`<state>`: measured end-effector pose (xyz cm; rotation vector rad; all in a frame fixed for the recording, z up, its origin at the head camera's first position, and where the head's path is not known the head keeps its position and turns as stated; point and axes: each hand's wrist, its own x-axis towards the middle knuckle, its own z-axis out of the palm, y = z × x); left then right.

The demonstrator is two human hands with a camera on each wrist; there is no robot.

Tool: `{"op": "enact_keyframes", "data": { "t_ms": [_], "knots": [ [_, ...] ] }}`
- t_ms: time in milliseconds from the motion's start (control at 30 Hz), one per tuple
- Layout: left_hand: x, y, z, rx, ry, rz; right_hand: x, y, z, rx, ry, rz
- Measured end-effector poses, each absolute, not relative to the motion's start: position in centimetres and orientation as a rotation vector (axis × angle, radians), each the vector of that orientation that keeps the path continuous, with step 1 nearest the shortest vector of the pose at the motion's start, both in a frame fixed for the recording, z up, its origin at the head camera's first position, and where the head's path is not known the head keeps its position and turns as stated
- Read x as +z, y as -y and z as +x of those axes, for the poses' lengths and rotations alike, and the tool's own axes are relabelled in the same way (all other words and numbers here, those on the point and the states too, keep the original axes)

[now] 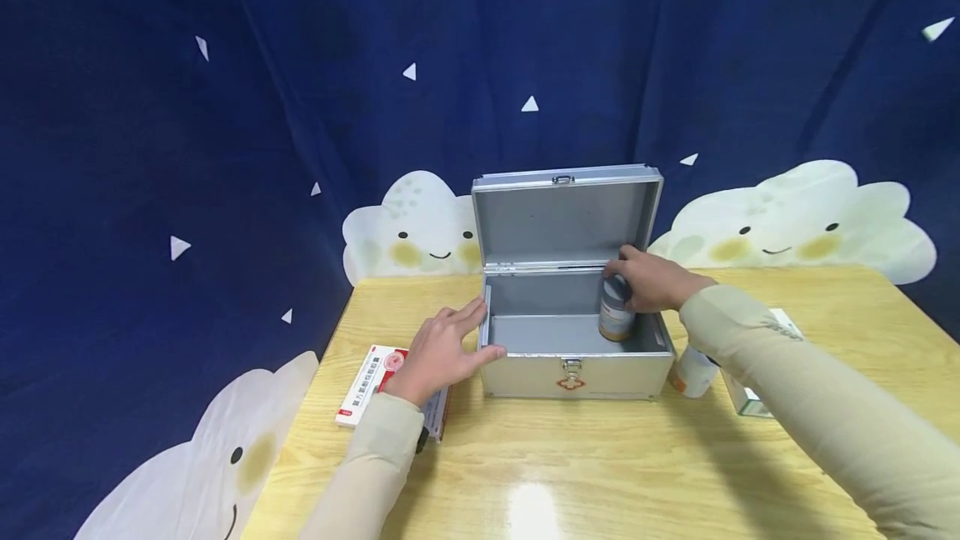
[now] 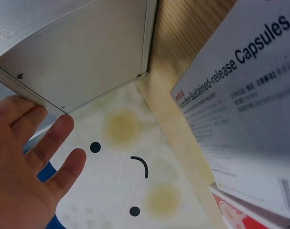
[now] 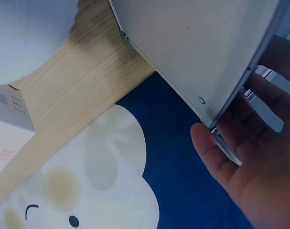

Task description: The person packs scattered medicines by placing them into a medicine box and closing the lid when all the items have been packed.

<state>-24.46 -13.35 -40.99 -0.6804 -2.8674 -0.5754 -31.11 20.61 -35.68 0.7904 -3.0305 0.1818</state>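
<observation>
A silver metal case [image 1: 528, 377] with a red cross emblem stands on the table, its lid [image 1: 562, 219] raised. Inside, at the right end, is a medicine bottle [image 1: 616, 322] with a dark cap and a pale label. My right hand [image 1: 660, 280] reaches over the case's right side and grips this bottle near its top. In the right wrist view the case wall hides the bottle behind the curled fingers [image 3: 245, 121]. My left hand [image 1: 442, 352] rests on the left rim, thumb spread toward the front; its fingers look fairly straight in the left wrist view.
Left of the case lie medicine boxes [image 1: 369, 386], partly under my left forearm; one reads "Sustained-release Capsules" [image 2: 245, 95]. A white bottle [image 1: 694, 373] stands against the case's right side. Farther right is a white-and-green box [image 1: 752, 404], partly behind my right sleeve. A blue curtain [image 1: 450, 40] hangs behind.
</observation>
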Motion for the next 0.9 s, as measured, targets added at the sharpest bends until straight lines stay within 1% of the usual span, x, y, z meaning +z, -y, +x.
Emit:
{"op": "enact_keyframes", "data": {
  "t_ms": [267, 500, 700, 900],
  "knots": [
    [-40.8, 13.1, -24.4, -0.606, 2.885, -0.673, -35.3, -21.2, -30.9, 0.278, 3.059, 0.797],
    [-40.6, 13.0, -24.7, -0.613, 2.893, -0.653, -33.1, -23.2, -29.9, 0.485, 3.016, 0.714],
    [-40.3, 12.8, -24.8, -0.620, 2.877, -0.636, -31.5, -27.0, -27.4, 0.571, 2.982, 0.633],
    [-40.6, 13.1, -24.1, -0.648, 2.885, -0.628, -32.3, -30.1, -24.2, 0.517, 3.005, 0.529]
  ]
}}
